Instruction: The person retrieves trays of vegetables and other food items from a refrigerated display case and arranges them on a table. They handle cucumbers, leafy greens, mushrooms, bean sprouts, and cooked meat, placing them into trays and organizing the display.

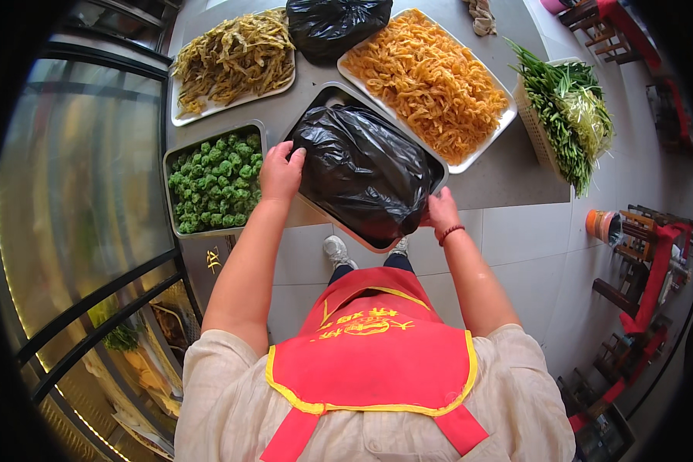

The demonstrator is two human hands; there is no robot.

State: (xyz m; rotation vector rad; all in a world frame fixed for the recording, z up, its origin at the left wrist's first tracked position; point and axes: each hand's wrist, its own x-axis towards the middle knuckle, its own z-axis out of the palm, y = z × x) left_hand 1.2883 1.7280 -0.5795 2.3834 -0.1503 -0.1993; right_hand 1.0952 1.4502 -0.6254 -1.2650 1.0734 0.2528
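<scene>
A metal tray (330, 85) lies at a slant before me, its near corner reaching past the table's front edge. Black plastic film (361, 167) covers what is in it, so the contents are hidden. My left hand (282, 172) grips the tray's left side, its thumb over the rim by the film. At the near right side, my right hand (440, 212) holds the rim, its fingers partly hidden. Close to my left hand sits a metal tray (258, 128) of green leafy balls (216, 182). A white tray (505, 112) of orange fried strips (427, 81) lies against the covered tray's far right side.
Farther back on the steel table (491, 183) are brownish fried pieces (237, 55) on a white tray (228, 104) and a black plastic bag (335, 26). A basket (534, 130) of green vegetables (572, 104) stands at the right edge. A glass-panelled cabinet (86, 173) borders the left.
</scene>
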